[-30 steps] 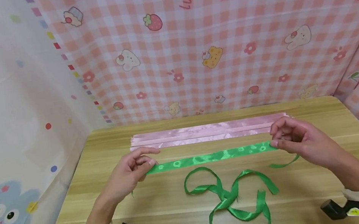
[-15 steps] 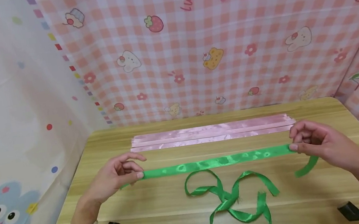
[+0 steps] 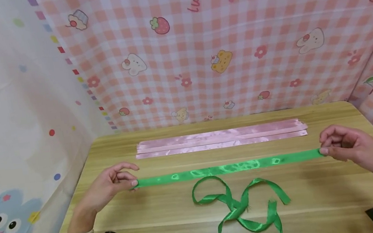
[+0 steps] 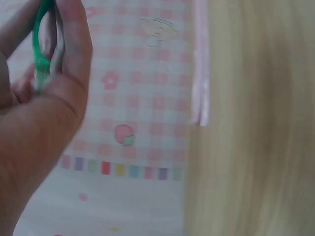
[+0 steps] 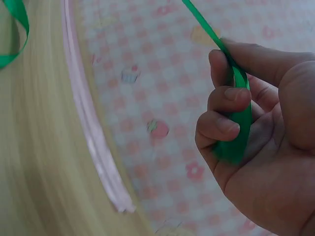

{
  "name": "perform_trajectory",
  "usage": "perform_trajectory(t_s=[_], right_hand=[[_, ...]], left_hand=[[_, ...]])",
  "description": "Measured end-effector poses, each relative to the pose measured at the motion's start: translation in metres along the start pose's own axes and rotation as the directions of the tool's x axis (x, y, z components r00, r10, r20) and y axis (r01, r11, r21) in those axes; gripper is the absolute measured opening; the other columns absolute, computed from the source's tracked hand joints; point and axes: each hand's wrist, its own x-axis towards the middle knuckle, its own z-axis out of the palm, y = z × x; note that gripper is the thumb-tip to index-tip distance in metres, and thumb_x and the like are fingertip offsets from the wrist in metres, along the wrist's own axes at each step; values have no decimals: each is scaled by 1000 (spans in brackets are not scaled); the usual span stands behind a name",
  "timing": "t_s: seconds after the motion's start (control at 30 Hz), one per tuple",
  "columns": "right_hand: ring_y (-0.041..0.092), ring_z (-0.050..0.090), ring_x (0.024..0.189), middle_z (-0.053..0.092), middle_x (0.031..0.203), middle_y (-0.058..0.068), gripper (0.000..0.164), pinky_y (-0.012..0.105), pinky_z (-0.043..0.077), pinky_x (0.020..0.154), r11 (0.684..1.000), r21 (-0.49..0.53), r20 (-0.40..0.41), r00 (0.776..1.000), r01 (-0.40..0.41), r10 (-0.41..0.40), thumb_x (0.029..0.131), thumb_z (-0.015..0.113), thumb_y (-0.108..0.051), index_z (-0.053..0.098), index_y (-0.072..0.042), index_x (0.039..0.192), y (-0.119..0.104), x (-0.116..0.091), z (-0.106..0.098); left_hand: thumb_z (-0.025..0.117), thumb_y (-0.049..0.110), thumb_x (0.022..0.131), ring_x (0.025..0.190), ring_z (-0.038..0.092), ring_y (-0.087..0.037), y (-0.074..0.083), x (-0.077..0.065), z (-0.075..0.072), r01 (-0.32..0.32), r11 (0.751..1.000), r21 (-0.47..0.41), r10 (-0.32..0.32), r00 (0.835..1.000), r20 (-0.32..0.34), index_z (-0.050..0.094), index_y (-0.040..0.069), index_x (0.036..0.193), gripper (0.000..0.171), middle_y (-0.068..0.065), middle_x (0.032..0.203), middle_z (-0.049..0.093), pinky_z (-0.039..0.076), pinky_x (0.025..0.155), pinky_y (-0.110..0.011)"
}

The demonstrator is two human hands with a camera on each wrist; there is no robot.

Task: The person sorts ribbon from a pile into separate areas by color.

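A shiny green ribbon is stretched straight between the two hands, above the wooden table. At its left end, the left hand pinches it between thumb and fingers. The right hand pinches the other end; in the right wrist view its loose tail lies inside the curled fingers. In the left wrist view a short green end hangs within the left hand. Nearer the person, more green ribbon lies on the table in loose, twisted loops, its lowest part cut off by the head view's edge.
Several pink satin ribbon strips lie flat side by side near the back of the wooden table. Behind the table hangs a pink checked cloth, with a white printed cloth at the left.
Both hands have moved apart, the left one leftward and the right one rightward. The green ribbon between them now shows a longer straight stretch. Loops and pink strips stay put.
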Motion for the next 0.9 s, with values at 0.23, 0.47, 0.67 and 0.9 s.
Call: perform_trajectory(t_s=[0.23,0.47,0.67,0.9], right_hand=[[22,50,68,59,81,4,13,34,43,58,995,25,-96,991,-94,96,99,52,5,53,-4,108,25,3,-7],[13,60,71,65,82,0,13,27,51,62,977,171,-195,968,-124,157,96,58,5,54,-4,104,57,10,-7],[7,65,71,72,81,-5,17,23,55,62,936,304,-211,945,-178,249,96,59,6,58,-10,100,91,14,-5],[8,62,59,68,72,-4,16,24,54,52,897,361,-274,891,-254,362,93,65,2,54,-9,96,114,19,7]], left_hand=[[68,14,95,88,72,-31,-23,24,-1,124,992,-38,-128,985,-118,53,2,125,35,-7,94,75,56,89,-44],[67,4,94,82,73,-17,-42,43,3,171,975,-141,-202,946,-253,46,-10,128,43,0,89,75,59,82,-34],[66,4,94,77,71,-11,-59,52,6,241,954,-176,-288,898,-332,45,-10,130,45,-1,89,75,59,76,-26],[67,2,93,73,69,-9,-74,60,7,259,943,-208,-323,860,-395,46,-9,129,43,-1,88,73,59,71,-23]])
